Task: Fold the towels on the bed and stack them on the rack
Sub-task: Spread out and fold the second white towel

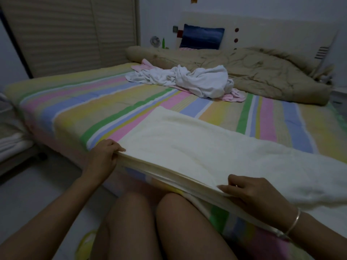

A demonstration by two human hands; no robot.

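Cream towel [197, 147] lying doubled along the near edge of the striped bed [75, 102], its layered hem running between the two hands. Left hand [105, 154]: fingers curled over the towel's left near corner, pinching the stacked layers. Right hand [251, 192]: fingertips [231, 190] and thumb nipping the same hem further along; the cloth beyond those fingers trails off loose to the right. The towel looks thick, soft and limp, light enough for a pinch yet apt to sag and let its layers slide apart. It is judged best taken at hem and corners, all layers caught together, as here. Well beyond the fingers, mid-bed, a heap of white and pink towels [187, 79] waits unfolded, just in front of a rumpled tan quilt [262, 72]. No rack can be made out with certainty.
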